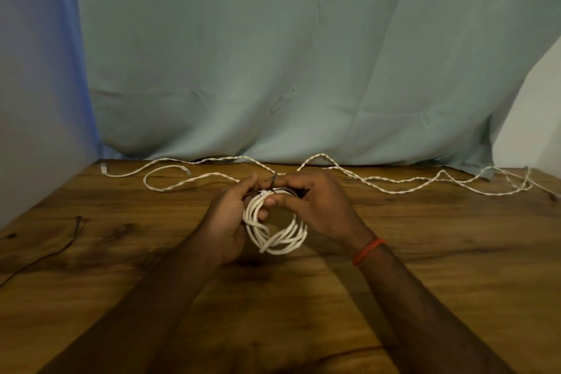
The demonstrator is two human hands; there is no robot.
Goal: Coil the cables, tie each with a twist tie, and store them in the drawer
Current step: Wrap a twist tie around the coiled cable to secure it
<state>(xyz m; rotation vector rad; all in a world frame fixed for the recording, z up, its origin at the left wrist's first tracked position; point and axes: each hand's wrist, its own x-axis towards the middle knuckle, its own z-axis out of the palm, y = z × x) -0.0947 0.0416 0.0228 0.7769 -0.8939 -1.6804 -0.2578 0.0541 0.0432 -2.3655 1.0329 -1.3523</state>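
A wooden table [425, 252] with dark grain fills the lower view, backed by a pale green cloth [303, 55] that hangs in folds down to its far edge; a bluish wall stands at the left and a white one at the right; loose twisted white cables [394, 188] trail along the far side of the table, and a thin dark wire [69, 243] lies near the left edge; the white coil [285, 240] is held just above the middle of the table, between the two hands; the left hand [226, 222] curls its fingers round the coil's left side; the right hand [321, 206] pinches the dark twist tie [274, 181] at the coil's top, its thumb inside the ring; both forearms reach in from the near edge, the right wrist wearing a red thread band [368, 250].
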